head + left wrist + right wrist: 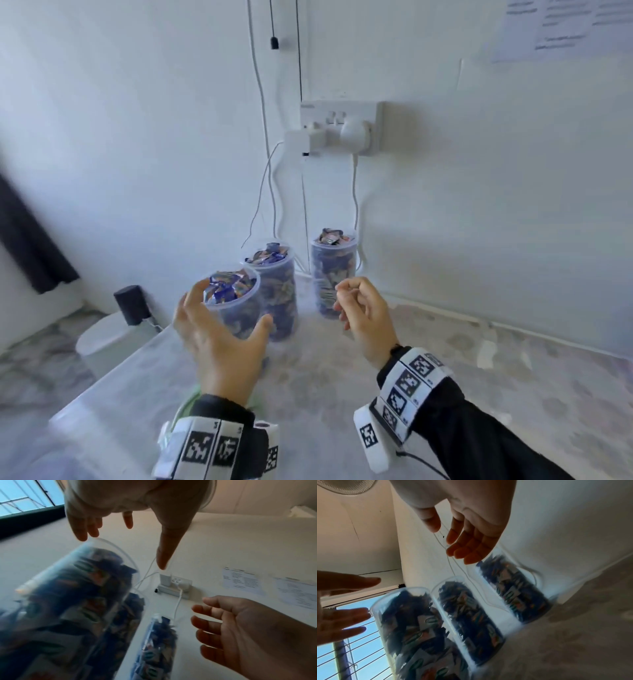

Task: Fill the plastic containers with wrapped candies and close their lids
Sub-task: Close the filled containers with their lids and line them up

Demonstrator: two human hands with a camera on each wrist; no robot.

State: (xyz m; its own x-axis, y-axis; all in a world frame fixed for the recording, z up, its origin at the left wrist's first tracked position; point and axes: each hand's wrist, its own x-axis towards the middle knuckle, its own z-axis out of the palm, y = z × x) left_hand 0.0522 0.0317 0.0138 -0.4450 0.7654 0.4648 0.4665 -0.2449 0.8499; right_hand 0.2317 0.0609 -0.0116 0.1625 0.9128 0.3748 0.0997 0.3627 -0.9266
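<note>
Three clear plastic containers stand on the marbled table below the wall socket, all heaped with blue wrapped candies and none showing a lid. The nearest container sits furthest left of the socket; the middle container stands just behind it, touching or almost so; the far container stands apart, almost directly under the socket, close to the wall.

The left hand hovers by the nearest container — fingers spread and straight, thumb reaching toward its near side, fingertips level with its rim. In the left wrist view the fingers hang apart from the rim, so no grip shows. The right hand floats in front of the far container with fingers loosely curled and nothing held; in the right wrist view its fingers lie relaxed above that container.

Motion blur smears the candy wrappers — no printing can be read. The hands cover the lower walls of the nearest and far containers in the head view. White cables drop from the socket behind the containers.
</note>
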